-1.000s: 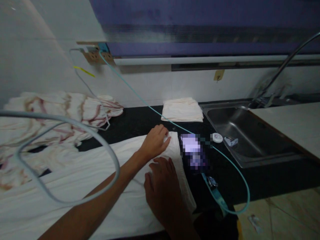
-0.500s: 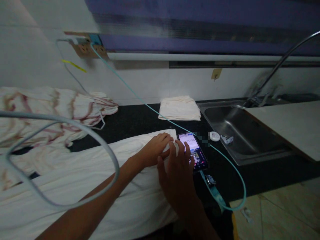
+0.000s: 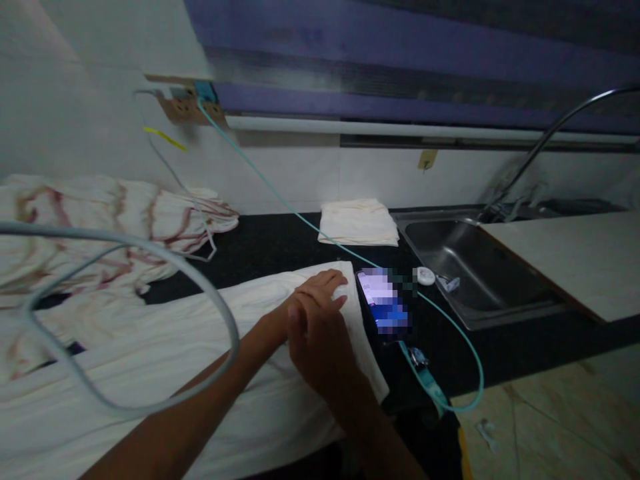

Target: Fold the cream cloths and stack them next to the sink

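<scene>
A long cream cloth lies folded across the black counter. My left hand rests flat on the cloth's right end, fingers spread toward its far corner. In front of it my right hand hovers over the same end of the cloth, fingers loosely together, holding nothing. A lit phone lies on the counter just right of the cloth's edge, with a teal cable plugged into it.
A small folded cream cloth sits at the back by the steel sink. A pile of cream and red-striped fabric fills the left. A grey cable loops close to the camera. A small white disc lies near the sink's corner.
My right hand has pulled back from beside the phone to a spot over the cloth's end. My left hand has flattened on the cloth.
</scene>
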The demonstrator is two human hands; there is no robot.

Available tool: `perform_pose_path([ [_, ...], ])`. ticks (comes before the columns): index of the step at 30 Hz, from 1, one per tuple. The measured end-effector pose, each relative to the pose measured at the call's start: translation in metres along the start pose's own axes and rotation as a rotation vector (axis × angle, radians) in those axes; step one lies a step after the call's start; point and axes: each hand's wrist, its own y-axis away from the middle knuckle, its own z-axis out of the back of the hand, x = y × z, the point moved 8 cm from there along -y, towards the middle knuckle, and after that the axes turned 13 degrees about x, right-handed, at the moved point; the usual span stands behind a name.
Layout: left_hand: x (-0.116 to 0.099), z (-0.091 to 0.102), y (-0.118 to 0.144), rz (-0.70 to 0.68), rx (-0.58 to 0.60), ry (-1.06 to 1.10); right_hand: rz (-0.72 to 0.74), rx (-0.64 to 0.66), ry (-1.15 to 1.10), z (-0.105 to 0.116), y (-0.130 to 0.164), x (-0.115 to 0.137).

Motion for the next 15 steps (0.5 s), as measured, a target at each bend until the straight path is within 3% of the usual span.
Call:
perform_pose_path([
  [3,-0.002,0.005,0.000,-0.055,0.028,0.046,-0.041,-0.052,-0.116,-0.004,0.005,-0.013],
  [6,-0.002,0.021,0.004,-0.064,-0.026,0.165,-0.011,-0.113,-0.244,-0.001,0.013,-0.024],
  [9,0.001,0.043,0.011,0.055,-0.118,0.206,0.036,-0.077,-0.277,-0.005,0.015,-0.027],
  [12,0.001,0.073,0.028,0.197,-0.226,0.098,0.029,0.012,-0.137,-0.018,0.013,-0.027],
  [15,0.011,0.095,0.058,0.359,-0.219,-0.020,-0.004,0.052,0.028,-0.028,0.009,-0.028],
])
